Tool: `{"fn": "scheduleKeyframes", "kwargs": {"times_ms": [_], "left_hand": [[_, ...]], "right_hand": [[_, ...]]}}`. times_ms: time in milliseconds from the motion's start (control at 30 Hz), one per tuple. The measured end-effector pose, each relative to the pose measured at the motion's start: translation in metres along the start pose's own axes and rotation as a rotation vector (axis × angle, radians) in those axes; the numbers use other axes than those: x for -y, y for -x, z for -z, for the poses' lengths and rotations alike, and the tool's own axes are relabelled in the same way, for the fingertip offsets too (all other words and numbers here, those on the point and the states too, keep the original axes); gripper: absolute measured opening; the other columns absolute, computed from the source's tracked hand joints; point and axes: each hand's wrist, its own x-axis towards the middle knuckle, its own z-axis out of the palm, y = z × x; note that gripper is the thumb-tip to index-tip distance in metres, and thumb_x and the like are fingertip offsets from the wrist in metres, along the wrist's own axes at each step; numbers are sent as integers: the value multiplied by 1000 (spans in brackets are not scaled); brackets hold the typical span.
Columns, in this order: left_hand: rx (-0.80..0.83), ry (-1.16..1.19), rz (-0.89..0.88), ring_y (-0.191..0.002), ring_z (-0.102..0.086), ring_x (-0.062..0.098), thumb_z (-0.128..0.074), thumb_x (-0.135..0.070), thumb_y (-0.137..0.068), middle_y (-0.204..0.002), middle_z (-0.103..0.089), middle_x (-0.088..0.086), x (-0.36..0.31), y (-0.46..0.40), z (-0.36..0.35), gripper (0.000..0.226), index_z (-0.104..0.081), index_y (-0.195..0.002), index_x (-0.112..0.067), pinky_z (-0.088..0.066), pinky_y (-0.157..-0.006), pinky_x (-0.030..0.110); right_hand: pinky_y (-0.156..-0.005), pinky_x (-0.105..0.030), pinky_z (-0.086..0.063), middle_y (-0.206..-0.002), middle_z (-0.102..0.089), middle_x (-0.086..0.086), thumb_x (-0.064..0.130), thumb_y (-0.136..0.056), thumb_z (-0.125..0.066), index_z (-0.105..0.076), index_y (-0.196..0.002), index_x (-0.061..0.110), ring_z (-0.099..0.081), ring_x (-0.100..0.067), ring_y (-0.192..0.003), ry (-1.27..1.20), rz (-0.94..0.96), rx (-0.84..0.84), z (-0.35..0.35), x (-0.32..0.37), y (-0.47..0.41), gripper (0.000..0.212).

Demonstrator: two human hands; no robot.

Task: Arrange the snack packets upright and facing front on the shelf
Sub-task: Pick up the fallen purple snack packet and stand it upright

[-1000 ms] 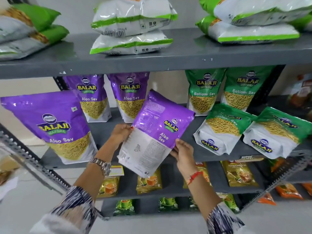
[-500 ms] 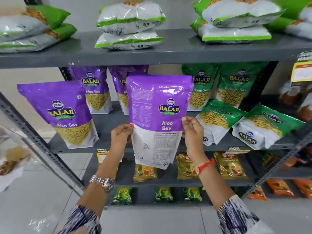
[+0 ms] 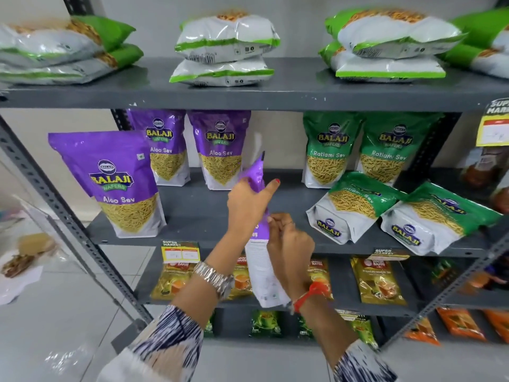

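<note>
A dark grey metal shelving unit (image 3: 289, 97) is set against a plain, pale wall (image 3: 281, 144). The shelves are carried on slotted, perforated angle uprights (image 3: 49, 194), one seen at the left front and another (image 3: 451, 293) at the right front. Yellow price tags (image 3: 180, 252) are fixed to the shelf edges, and a larger one (image 3: 494, 128) is hung at the upper right. The floor (image 3: 55, 321) is laid with light grey glossy tiles, on which overhead light is reflected. Even, diffuse lighting is noted throughout. At the far left, a clear panel (image 3: 30, 216) is partly visible, its contents blurred.
</note>
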Motion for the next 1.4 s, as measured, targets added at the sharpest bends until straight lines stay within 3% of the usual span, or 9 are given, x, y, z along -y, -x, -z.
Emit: {"fn": "scheduleKeyframes", "kwargs": {"times_ms": [100, 233, 400, 533, 667, 833, 1067, 1200, 1400], "left_hand": [[-10, -301, -147, -83, -57, 45, -50, -17, -83, -85, -64, 27, 2, -3, -7, 19, -55, -78, 1, -40, -66, 38], [16, -423, -293, -86, -55, 47, -44, -1, -82, -91, -63, 32, 11, -1, -9, 17, -58, -90, 5, -42, -67, 43], [99, -84, -359, -53, -50, 10, -47, -1, -88, -53, -54, 5, 16, -9, 14, 25, -53, -68, -14, -29, -45, 18], [297, 202, -292, -65, -51, 6, -47, -1, -90, -70, -59, -1, 11, -22, 27, 28, -63, -77, -19, -38, -62, 22], [426, 400, -184, -44, -56, 0, -47, -3, -91, -49, -64, -13, 7, -38, 34, 33, -61, -64, -17, -43, -44, 13], [408, 579, -78, -55, -67, 3, -49, -6, -91, -58, -72, -9, 14, -45, 37, 31, -67, -68, -18, -53, -52, 16], [164, 623, 52, -70, -68, 6, -58, -25, -86, -78, -74, -11, 56, -20, 41, 13, -61, -97, -18, -55, -72, 27], [377, 540, 152, -86, -69, 21, -84, -57, -36, -96, -73, 2, 76, 20, 39, 91, -56, -110, -12, -55, -81, 35], [407, 497, 135, -80, -73, 19, -88, -29, -42, -83, -77, -4, 96, 19, 43, 56, -64, -91, -19, -58, -68, 29]], "right_hand": [[-38, -14, -19, -43, -61, -3, 28, -90, -44, -66, -81, 15, -53, -22, -35, -10, -11, 5, -3, 5, 15, 27], [-46, -29, -43, -62, -72, -4, 36, -92, -40, -68, -93, 20, -61, -23, -48, -187, -58, 110, -9, -3, 25, 32], [-92, -26, -50, -105, -69, 11, 24, -89, -59, -60, -107, 32, -65, -14, -95, -897, -474, -54, -4, -46, 10, 20], [-116, -43, -26, -149, -34, 5, 34, -74, -72, -35, -137, 28, -29, -11, -139, -919, -677, 401, -3, -87, -11, 73], [-104, -38, -45, -123, -62, 3, 37, -55, -84, -44, -125, 23, -59, -11, -113, -1119, -623, 718, -1, -93, -23, 82], [-69, -27, -58, -89, -77, 2, 25, -46, -87, -66, -100, 16, -72, -16, -84, -1201, -663, 641, -2, -79, -21, 58], [-67, -31, -58, -88, -78, -7, 19, -63, -81, -72, -93, 16, -73, -25, -84, -1225, -787, 475, 6, -55, -25, 31], [-64, -30, -58, -85, -78, -5, 23, -61, -81, -73, -84, 21, -73, -23, -81, -1247, -801, 441, 15, -45, -33, 24], [-78, -41, -60, -93, -76, -13, 26, -57, -82, -73, -88, 18, -72, -30, -87, -1203, -759, 453, 9, -34, -30, 33]]}}
